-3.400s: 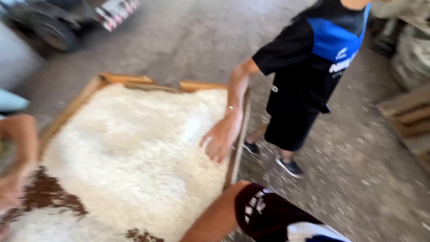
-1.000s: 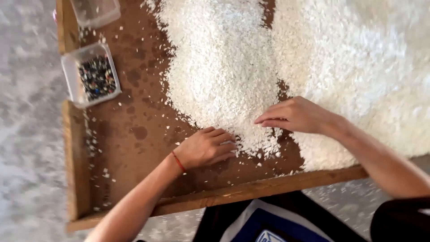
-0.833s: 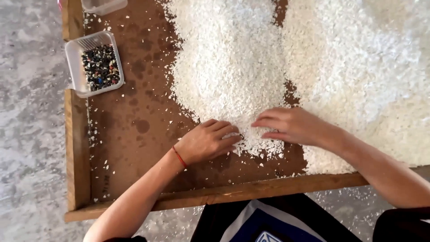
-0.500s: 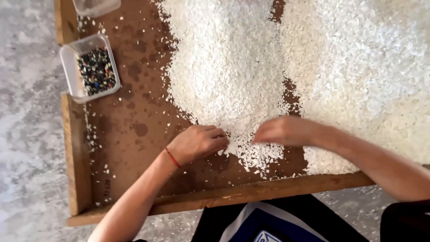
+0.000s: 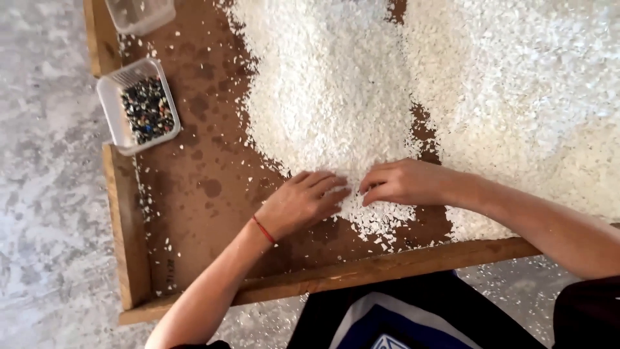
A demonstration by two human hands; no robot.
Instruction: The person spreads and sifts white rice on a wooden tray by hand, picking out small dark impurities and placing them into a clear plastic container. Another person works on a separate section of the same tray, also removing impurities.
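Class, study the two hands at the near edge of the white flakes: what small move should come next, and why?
Probably spread the flakes thinner. Left hand and right hand rest palm down, fingertips nearly meeting on the heap's near edge, and the small tub at the tray rim holds dark bits.

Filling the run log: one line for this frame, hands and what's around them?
left hand: flat on white flakes | right hand: on flakes, fingertips close to left | wooden tray | tub of dark bits at left

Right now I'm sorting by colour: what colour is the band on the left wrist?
Red, a thin band; head view.
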